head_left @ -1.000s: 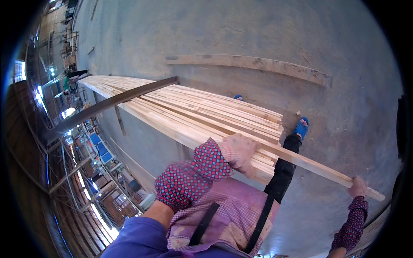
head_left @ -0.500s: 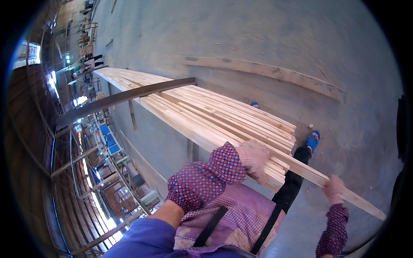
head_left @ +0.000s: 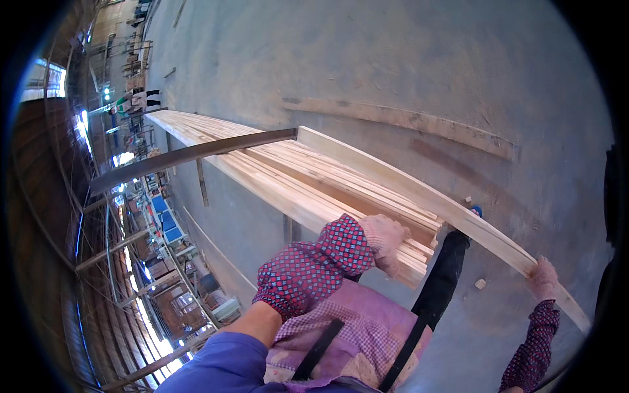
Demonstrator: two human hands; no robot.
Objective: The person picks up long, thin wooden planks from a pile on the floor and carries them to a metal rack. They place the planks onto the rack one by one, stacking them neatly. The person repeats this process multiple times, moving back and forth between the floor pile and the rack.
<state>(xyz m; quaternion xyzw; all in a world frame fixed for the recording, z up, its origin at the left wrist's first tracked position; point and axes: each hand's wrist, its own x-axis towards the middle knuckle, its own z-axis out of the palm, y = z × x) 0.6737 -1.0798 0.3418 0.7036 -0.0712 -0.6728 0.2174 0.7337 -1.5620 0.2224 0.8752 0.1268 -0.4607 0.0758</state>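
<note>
A long stack of pale wooden strips (head_left: 288, 171) runs from near my body to the far left. My left hand (head_left: 385, 243), in a pale pink glove, is curled over the strips at the stack's near end. At the right, my right hand (head_left: 542, 280), gloved alike, is closed around a long wooden board (head_left: 419, 194). That board bends along the stack's right side, its near part held out beyond the stack's end. Its far end meets a dark metal bar (head_left: 196, 150) lying across the strips.
A long, dusty plank (head_left: 406, 118) lies on the grey floor to the right. Small wood blocks (head_left: 480, 283) are scattered near my foot. Another person (head_left: 134, 101) stands at the stack's far end. Blue panels (head_left: 166, 217) and workshop equipment stand at the left.
My right hand has moved right with the board, swinging it off the top to the stack's right side. A gap shows among the strips. My left hand has stayed nearly in place.
</note>
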